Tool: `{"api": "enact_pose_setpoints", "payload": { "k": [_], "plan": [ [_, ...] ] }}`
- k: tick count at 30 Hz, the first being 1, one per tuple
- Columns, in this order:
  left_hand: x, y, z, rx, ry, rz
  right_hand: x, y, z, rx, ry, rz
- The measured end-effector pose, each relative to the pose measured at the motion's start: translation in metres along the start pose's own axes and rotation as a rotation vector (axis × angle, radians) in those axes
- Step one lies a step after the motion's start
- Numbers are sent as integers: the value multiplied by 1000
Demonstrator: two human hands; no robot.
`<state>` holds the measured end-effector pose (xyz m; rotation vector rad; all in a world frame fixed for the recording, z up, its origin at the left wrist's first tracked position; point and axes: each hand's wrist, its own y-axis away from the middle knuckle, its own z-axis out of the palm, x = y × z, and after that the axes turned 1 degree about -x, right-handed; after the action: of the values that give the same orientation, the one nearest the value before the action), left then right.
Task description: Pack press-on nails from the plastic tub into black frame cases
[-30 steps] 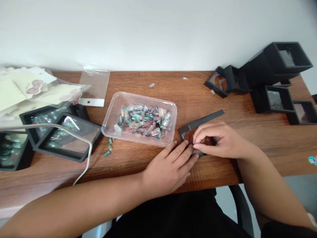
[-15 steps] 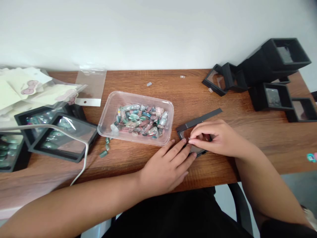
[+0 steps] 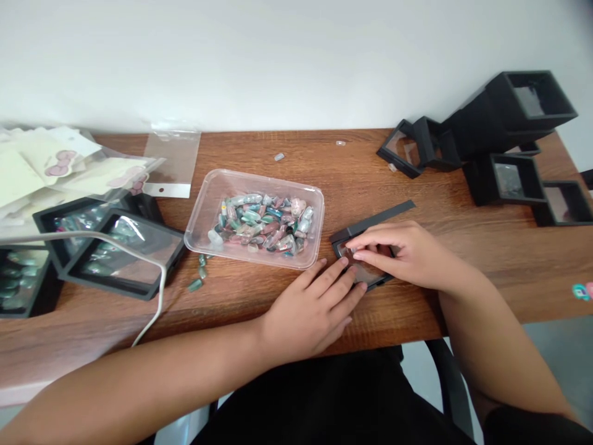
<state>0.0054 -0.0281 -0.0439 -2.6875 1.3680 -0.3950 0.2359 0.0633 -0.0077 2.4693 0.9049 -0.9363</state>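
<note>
A black frame-like box [image 3: 375,273] with a clear window lies on the wooden table, its long dark flap [image 3: 386,216] folded out behind it. My left hand [image 3: 315,309] is spread flat, fingertips resting on the box's near left edge. Over the box, my right hand [image 3: 403,253] pinches with thumb and index finger at something small and pale, too small to make out. Left of the box stands a clear plastic tub [image 3: 197,216] holding several glossy green, pink and clear nail-shaped pieces [image 3: 269,225].
Black boxes [image 3: 491,123] are stacked at the back right. Filled window boxes [image 3: 139,253], pale cards [image 3: 28,161] and a white cable [image 3: 162,290] lie at the left. Loose pieces [image 3: 195,285] lie beside the tub; two small clear ones [image 3: 278,157] are behind it.
My right hand's fingertips have shifted slightly left and up over the box, with the thumb and index finger a little more apart. My left hand has stayed almost still.
</note>
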Motion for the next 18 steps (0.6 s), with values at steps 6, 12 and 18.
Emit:
{"api": "enact_pose_setpoints", "payload": {
  "k": [6, 12, 18],
  "plan": [
    [0, 1, 1, -12, 4, 2, -1, 1, -8, -61, 35, -55],
    [0, 0, -1, -6, 10, -7, -2, 3, -7, -28, 80, -51],
    [-2, 0, -2, 25, 20, 13, -2, 2, -5, -5, 121, -52]
  ]
}}
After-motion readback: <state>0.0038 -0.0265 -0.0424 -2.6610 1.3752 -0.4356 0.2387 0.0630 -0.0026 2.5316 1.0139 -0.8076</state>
